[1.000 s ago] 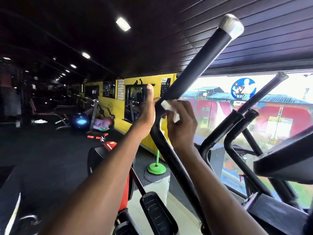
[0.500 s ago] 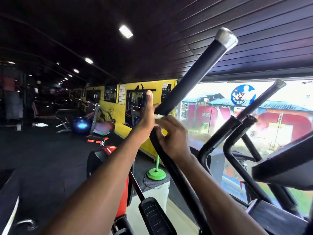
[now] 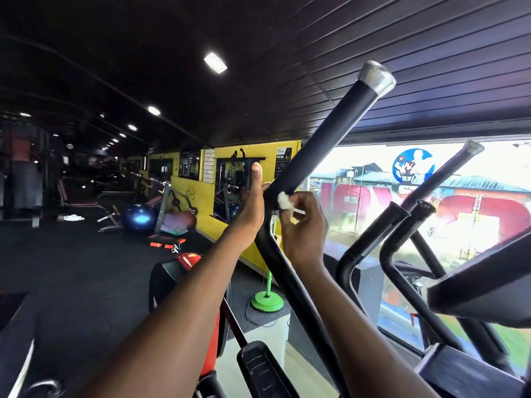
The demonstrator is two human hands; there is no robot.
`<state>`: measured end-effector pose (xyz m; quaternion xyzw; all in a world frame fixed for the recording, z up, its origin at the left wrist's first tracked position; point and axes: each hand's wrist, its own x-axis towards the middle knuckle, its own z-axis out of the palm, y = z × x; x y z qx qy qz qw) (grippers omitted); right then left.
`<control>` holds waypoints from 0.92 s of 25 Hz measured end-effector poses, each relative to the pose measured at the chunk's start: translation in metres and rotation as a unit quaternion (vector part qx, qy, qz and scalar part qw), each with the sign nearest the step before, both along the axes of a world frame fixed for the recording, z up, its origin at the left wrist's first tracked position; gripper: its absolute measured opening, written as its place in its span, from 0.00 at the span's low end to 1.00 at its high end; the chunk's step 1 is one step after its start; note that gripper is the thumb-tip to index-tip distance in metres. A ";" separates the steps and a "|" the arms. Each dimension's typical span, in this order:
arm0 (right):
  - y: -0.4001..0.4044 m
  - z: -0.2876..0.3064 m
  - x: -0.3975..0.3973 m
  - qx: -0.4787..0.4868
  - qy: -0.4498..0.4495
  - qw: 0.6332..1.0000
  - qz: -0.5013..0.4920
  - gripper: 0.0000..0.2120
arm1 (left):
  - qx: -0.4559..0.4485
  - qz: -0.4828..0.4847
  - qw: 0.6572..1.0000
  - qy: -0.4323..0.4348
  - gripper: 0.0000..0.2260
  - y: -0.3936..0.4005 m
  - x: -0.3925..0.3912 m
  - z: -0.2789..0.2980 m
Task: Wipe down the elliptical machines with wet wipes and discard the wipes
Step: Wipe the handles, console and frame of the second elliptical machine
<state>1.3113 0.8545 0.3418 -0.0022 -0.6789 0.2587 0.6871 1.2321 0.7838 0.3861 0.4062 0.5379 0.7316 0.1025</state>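
Wiping spot: the right hand [image 3: 301, 225] pinches a crumpled white wipe [image 3: 284, 201] against the black elliptical handlebar [image 3: 321, 145], just below its foam grip.
Left hand [image 3: 249, 209]: fingers straight, thumb up, palm flat against the bar's left side.
Floor: dark rubber mat [image 3: 80, 277], a blue exercise ball [image 3: 140, 218] and benches far left.
Right edge: window [image 3: 359, 196] close behind more black handlebars [image 3: 402, 225].
Below: a black pedal [image 3: 263, 369].
Open room: leftward, over the mat.
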 end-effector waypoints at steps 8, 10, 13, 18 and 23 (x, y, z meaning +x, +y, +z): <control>-0.003 0.033 0.030 0.004 0.060 0.998 -0.032 0.10 | -0.053 0.010 0.995 0.080 0.32 -0.004 0.007 0.013; -0.009 0.037 0.024 0.085 0.055 0.993 -0.067 0.13 | -0.049 0.024 0.993 0.103 0.24 -0.005 0.014 0.029; -0.004 0.018 0.020 0.209 -0.030 0.973 -0.092 0.15 | -0.029 -0.007 0.997 0.073 0.26 -0.008 0.022 0.042; 0.001 0.064 0.033 0.095 0.126 0.982 -0.101 0.13 | -0.030 -0.033 0.994 0.097 0.44 0.000 0.018 0.034; 0.006 0.043 0.031 0.232 0.003 0.970 -0.080 0.14 | -0.016 -0.001 0.997 0.080 0.36 -0.002 0.022 0.035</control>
